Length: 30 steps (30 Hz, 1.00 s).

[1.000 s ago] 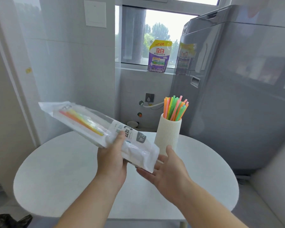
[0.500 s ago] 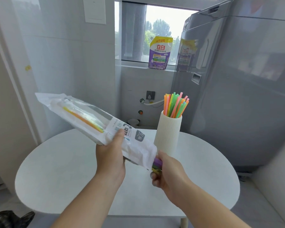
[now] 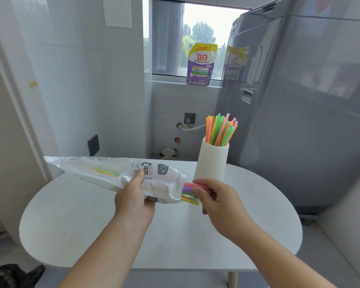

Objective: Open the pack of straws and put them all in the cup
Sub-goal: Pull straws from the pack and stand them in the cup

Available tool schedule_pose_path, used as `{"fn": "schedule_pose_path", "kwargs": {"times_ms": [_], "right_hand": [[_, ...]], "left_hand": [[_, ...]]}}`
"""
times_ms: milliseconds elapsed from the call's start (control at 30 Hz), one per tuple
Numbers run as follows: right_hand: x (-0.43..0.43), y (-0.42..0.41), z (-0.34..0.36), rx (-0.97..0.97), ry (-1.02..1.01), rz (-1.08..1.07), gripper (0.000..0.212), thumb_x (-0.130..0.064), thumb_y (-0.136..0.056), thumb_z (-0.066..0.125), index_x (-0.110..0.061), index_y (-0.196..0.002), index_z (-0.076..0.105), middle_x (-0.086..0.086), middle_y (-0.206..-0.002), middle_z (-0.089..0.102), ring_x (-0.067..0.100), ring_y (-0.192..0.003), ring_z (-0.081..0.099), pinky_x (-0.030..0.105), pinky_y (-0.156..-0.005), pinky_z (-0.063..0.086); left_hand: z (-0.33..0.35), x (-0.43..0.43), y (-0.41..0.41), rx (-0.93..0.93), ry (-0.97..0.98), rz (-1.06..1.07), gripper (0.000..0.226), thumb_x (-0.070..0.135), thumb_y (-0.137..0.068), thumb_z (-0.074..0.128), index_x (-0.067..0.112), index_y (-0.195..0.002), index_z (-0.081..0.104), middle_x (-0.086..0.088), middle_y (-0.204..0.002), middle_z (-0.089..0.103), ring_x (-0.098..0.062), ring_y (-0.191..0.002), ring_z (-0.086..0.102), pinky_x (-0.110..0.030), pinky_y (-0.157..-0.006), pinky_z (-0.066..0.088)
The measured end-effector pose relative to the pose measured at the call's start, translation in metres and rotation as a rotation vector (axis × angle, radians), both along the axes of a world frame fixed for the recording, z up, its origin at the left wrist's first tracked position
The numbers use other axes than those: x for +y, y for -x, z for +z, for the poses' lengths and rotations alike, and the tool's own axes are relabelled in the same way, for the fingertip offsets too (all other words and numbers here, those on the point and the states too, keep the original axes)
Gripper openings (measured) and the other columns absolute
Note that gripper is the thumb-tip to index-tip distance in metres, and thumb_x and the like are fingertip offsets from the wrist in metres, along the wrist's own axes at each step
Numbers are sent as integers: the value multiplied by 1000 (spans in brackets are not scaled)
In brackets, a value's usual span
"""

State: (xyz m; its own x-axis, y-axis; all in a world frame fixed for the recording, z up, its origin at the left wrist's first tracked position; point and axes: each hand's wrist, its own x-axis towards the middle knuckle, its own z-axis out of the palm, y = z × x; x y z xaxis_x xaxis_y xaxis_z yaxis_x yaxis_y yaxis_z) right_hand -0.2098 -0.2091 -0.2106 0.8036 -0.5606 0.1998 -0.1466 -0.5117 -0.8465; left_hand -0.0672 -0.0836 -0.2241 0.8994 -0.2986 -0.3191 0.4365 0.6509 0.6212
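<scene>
Straw pack, one, in grip of left fingers; about five straws between right fingers; one cup.

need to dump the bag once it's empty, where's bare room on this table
The table is bare at its near left, between the left hand and the rim, and at its right, between the right hand and the washing machine. Crowded: far middle, where the pack, its straws and both hands hang before the cup.
</scene>
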Motion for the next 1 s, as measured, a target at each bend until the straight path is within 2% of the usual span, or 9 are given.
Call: {"fn": "schedule_pose_path", "kwargs": {"times_ms": [100,167,333,500,600,733,833,900,1000], "right_hand": [[-10,2,1,-3,40,-10,13,-29,-100,58,-31,-108,68,-4,-90,67,11,-65,60,13,-56,49],[-16,1,3,-40,-33,-36,12,-28,-100,57,-29,-102,69,0,-87,70,7,-58,58,15,-53,48],[-25,-1,8,-116,-410,-51,18,-24,-101,58,-14,-95,71,6,-68,64,16,-54,53,26,-53,48],[-24,-4,14,-249,-810,-49,18,-26,-94,68,-10,-86,67,-1,-60,46,13,-49,40,24,-43,38],[-22,-8,17,-368,-1028,-74,12,-21,-91,70,-11,-87,65,0,-62,43,12,-49,43,23,-43,42],[-20,-11,18,-458,-1080,-80,27,-23,-86,74,-5,-105,69,2,-64,59,11,-53,61,23,-54,54],[-21,-10,20,-464,-1053,-76,50,-31,-70,77,-8,-113,70,3,-82,75,9,-63,70,23,-64,57],[-22,-11,20,-464,-1047,-80,53,-32,-67,77,-9,-115,70,5,-92,77,10,-67,72,24,-67,58],[-20,-13,21,-466,-1020,-45,48,-31,-69,78,-11,-111,72,6,-97,77,10,-70,71,24,-70,57]], "left_hand": [[0,-1,0,9,16,-18,19,7,-94,69,16,-111,67,-4,-104,78,-19,-85,78,-40,-69,64],[1,-1,0,13,31,-28,19,7,-96,67,15,-113,66,-6,-112,76,-22,-96,76,-44,-81,62],[-1,-2,0,22,43,-47,23,7,-97,65,14,-119,65,-6,-113,76,-19,-91,75,-36,-66,62],[-1,-6,5,24,60,-84,25,8,-98,64,12,-123,64,-7,-111,75,-21,-92,75,-43,-82,60],[-2,-9,9,29,69,-115,18,8,-98,64,12,-115,66,-5,-99,78,-19,-84,77,-42,-80,60],[-3,-11,11,40,70,-115,14,7,-97,64,12,-110,67,-2,-84,81,-18,-77,78,-45,-86,60],[-2,-11,11,39,72,-114,14,6,-98,64,11,-111,66,-4,-87,81,-19,-80,78,-45,-86,60],[-3,-11,12,36,71,-119,16,6,-98,64,11,-113,66,-5,-91,80,-20,-82,78,-44,-82,61],[-3,-11,13,33,67,-131,14,6,-98,63,11,-111,66,-3,-82,81,-18,-75,79,-42,-76,61]]}}
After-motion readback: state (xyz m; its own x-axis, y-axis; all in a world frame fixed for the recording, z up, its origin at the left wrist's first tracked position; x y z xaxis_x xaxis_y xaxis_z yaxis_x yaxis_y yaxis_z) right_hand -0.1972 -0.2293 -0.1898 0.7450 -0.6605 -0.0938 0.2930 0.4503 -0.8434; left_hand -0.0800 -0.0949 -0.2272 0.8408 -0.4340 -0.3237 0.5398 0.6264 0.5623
